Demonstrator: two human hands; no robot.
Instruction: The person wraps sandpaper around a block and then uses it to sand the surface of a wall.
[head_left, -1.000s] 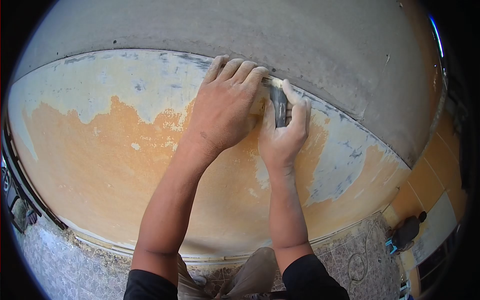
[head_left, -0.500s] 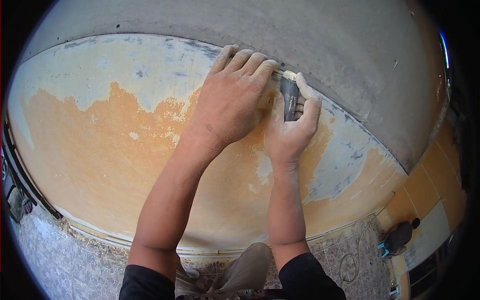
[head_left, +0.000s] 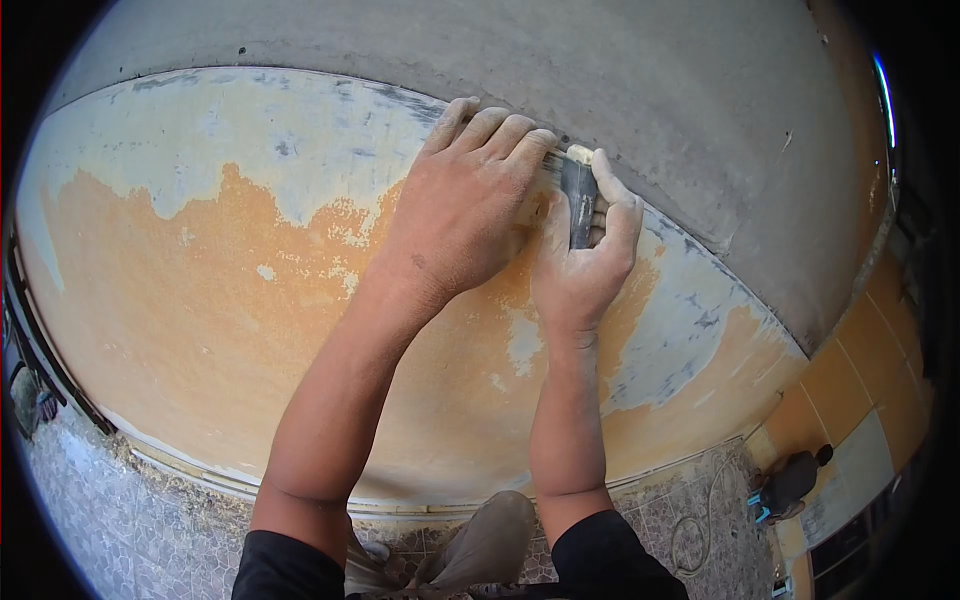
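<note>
My right hand [head_left: 590,245] is closed round a dark grey tool [head_left: 579,200] with a pale end, held near the top edge of the painted wall [head_left: 250,350]. Just left of it, my left hand [head_left: 465,200] has its dusty fingers bent together at the same edge. Whatever lies under those fingers is hidden. Around both hands the wall shows orange paint and whitish bare patches, and beyond the edge runs a grey surface [head_left: 680,80].
Patterned floor tiles [head_left: 130,510] lie below the wall. A coiled hose [head_left: 690,540] is on the floor at lower right. Another person [head_left: 795,480] is at the far right by orange tiles [head_left: 860,330]. A dark rail [head_left: 50,365] stands at left.
Both hands stay at the same edge and have shifted only slightly. The view has moved a little, and the other person appears slightly lower and further left.
</note>
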